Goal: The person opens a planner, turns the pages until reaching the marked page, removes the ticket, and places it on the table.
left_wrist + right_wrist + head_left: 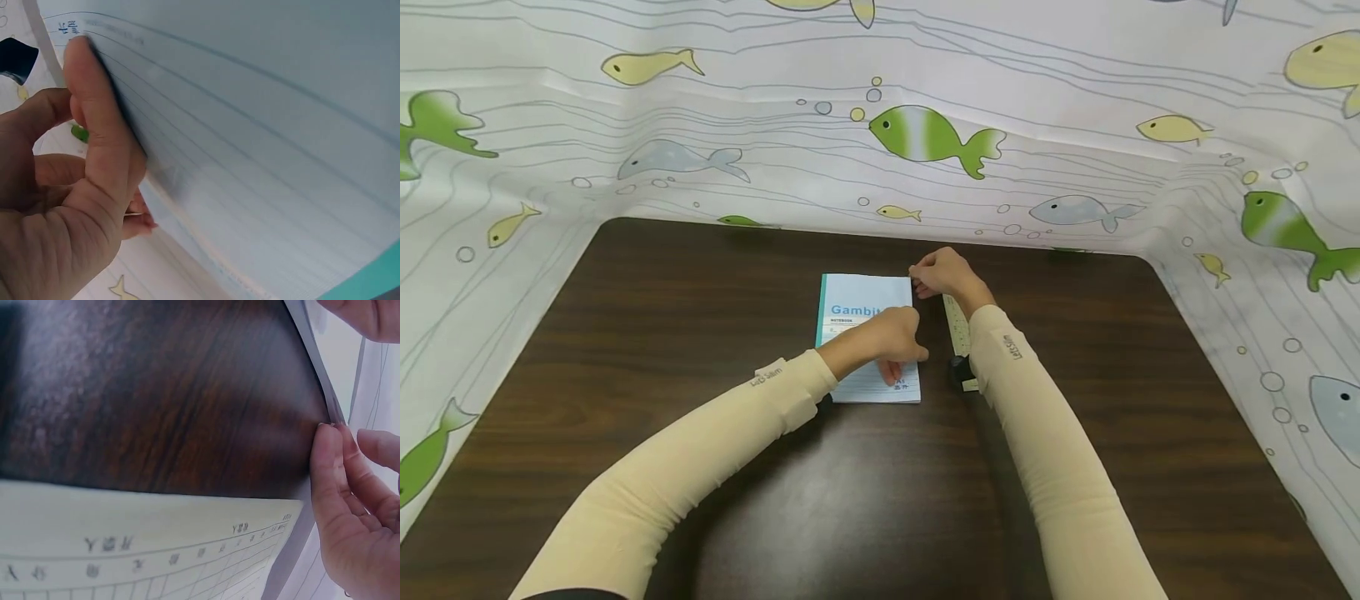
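A pale blue notebook (868,287) with "Gambit" on its cover and a teal spine lies on the table. My left hand (887,333) is over its lower right part, fingers pointing down to the cover and thumb apart. In the left wrist view, the long side of a finger (103,119) rests along the lined cover. At the notebook's top right corner, my right hand (946,273) touches the edge with its fingertips (325,434), the thumb standing away. Beside the notebook, a cream printed form (957,325) lies partly hidden under my right forearm.
The dark wooden table (700,267) is bordered by a white sheet (775,192) printed with fish, rising at the back and both sides. A small black device (959,369) sits under my right sleeve, over the form.
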Demonstrator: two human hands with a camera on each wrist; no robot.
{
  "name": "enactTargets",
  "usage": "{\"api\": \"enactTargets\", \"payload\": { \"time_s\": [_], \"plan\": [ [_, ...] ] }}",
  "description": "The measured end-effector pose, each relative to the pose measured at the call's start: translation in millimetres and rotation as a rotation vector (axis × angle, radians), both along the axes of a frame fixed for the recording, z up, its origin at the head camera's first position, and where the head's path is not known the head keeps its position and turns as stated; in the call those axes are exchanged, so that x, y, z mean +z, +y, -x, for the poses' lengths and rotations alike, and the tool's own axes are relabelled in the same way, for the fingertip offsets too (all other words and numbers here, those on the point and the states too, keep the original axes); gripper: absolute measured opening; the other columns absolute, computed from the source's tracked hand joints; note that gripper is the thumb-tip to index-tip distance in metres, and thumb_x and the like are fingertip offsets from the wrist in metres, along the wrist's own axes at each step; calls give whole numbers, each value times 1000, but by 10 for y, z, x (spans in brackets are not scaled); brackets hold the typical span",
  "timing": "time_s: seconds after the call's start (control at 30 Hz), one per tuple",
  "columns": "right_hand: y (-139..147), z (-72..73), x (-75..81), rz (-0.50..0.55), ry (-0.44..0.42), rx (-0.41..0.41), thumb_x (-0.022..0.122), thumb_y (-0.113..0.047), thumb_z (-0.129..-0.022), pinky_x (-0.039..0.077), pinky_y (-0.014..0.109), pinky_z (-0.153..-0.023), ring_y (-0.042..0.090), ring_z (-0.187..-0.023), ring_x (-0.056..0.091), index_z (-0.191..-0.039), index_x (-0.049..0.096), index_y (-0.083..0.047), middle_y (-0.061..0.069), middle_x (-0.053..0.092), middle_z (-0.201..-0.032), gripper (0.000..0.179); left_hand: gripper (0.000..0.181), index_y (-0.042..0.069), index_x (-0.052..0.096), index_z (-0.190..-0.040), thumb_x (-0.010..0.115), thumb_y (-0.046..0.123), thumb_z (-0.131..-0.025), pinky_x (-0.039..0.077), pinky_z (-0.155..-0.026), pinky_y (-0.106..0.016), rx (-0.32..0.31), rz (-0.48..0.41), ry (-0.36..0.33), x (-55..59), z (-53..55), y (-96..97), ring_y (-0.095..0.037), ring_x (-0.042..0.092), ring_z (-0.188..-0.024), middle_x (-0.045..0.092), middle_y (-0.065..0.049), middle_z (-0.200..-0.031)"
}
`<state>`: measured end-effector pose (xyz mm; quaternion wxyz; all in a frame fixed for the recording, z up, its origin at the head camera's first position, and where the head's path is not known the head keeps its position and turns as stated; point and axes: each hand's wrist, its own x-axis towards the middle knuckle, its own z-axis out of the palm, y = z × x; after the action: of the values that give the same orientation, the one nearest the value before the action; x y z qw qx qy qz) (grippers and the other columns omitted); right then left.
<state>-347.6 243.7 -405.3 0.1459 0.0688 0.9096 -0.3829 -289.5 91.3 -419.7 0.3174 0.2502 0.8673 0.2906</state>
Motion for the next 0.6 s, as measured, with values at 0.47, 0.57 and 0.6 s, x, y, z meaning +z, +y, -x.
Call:
{"api": "enactTargets", "payload": {
  "time_s": [0.47, 0.57, 0.6],
  "plan": [
    [-17, 50, -184, 28, 71, 22, 56, -26, -113, 62, 42, -107, 33, -117, 75, -136, 68, 3, 21, 71, -130, 39, 31, -12, 75, -103, 62, 16, -110, 66, -61, -28, -122, -142, -82, 29, 63, -287, -12, 60, -60, 64, -4, -75],
    [6, 21, -168, 49, 86, 58, 53, -27, -114, 61, 44, -108, 36, -121, 73, -142, 63, 4, 23, 69, -135, 43, 32, -7, 77, -116, 62, 21, -110, 64, -65, -26, -202, -115, -6, 35, 48, -353, -11, 55, -67, 66, -4, -87],
    [16, 10, -153, 53, 86, 74, 52, -28, -114, 61, 45, -109, 37, -124, 71, -145, 61, 4, 23, 67, -138, 45, 35, -6, 76, -122, 62, 24, -110, 63, -68, -25, -225, -102, 27, 33, 43, -375, -11, 55, -71, 69, -6, -93]
  ]
}}
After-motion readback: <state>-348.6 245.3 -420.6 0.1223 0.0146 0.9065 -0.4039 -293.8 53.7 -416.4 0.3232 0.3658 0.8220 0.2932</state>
